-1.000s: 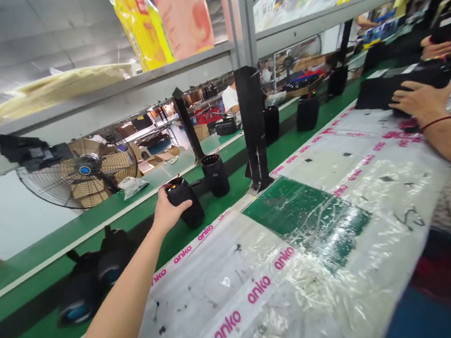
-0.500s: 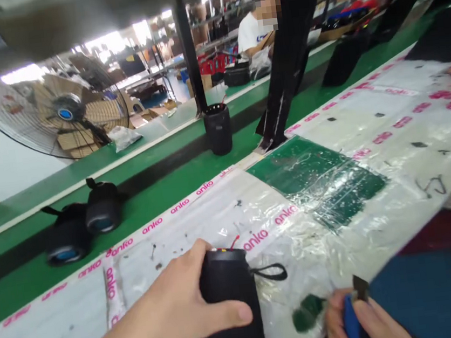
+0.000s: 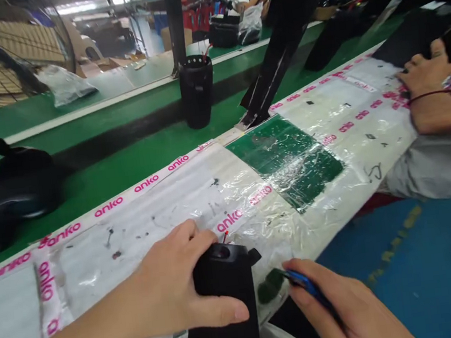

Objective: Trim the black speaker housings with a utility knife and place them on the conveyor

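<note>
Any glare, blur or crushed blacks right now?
Head view: glare streaks the plastic sheet; head view, far left: dark rounded objects look smeared; head view, bottom: the black case in the left hand loses most surface detail.

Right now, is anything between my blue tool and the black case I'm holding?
Nothing visible stands between them: a gap separates the blue tool in your right hand from the black case, with a green patch below.
</note>
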A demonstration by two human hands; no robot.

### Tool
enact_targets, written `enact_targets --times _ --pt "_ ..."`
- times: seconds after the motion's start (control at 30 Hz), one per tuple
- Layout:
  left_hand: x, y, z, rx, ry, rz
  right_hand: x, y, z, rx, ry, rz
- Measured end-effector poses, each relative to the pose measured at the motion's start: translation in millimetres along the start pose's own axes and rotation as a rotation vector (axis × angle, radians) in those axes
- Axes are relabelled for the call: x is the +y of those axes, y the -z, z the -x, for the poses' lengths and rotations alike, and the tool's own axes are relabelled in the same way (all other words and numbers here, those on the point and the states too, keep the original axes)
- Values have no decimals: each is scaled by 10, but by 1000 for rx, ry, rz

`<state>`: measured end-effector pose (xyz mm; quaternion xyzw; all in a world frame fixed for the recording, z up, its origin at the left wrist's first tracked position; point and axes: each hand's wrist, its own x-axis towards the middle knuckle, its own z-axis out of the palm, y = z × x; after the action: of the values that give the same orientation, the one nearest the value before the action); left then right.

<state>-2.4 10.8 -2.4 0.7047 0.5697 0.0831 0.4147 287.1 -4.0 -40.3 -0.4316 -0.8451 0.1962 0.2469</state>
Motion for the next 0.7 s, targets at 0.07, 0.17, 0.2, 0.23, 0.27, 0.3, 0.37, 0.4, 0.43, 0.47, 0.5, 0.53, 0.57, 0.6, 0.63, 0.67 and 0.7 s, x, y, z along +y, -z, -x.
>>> enact_targets --times 0.07,0.17,0.2,0.23,0.27,0.3,0.37,0.4,0.43,0.47,0.5,0.53,0.57,0.6,0.63,0.67,0.7 --pt "-74 -95 -67 -36 -71 142 -42 78 -257 -76 208 168" --pt "-212 -214 -130 -49 -226 314 -71 117 -518 -167 341 323" --pt "-253 -241 -142 -35 -280 336 -72 120 -561 -185 363 351" --pt "-288 -263 -151 -18 -326 348 -71 121 -585 -201 375 368" --pt "-315 -280 -157 -1 -363 357 -68 121 -592 -215 380 375" --pt "-335 -292 -162 13 -388 365 -64 122 -586 -229 380 377" --pt "-354 -307 -175 34 -406 389 -53 126 -555 -253 373 381" --pt "-356 -311 -184 40 -409 404 -49 131 -534 -257 372 386" --pt "-355 -314 -194 38 -412 422 -48 139 -515 -266 367 393" --pt "-352 -314 -204 33 -418 443 -49 149 -498 -272 365 399" --pt "-348 -314 -215 26 -425 467 -54 160 -486 -280 363 403" --pt "-342 -312 -223 18 -429 491 -62 171 -477 -296 358 407" --pt "-336 -310 -230 10 -427 513 -73 180 -471 -305 355 414" --pt "-330 -308 -234 5 -422 532 -85 186 -467 -312 353 422" --pt "-325 -306 -236 -3 -417 547 -98 189 -463 -316 354 427" --pt "-321 -305 -235 -13 -410 555 -110 188 -457 -319 356 431" --pt "-319 -305 -233 -20 -405 559 -119 185 -450 -318 353 436"
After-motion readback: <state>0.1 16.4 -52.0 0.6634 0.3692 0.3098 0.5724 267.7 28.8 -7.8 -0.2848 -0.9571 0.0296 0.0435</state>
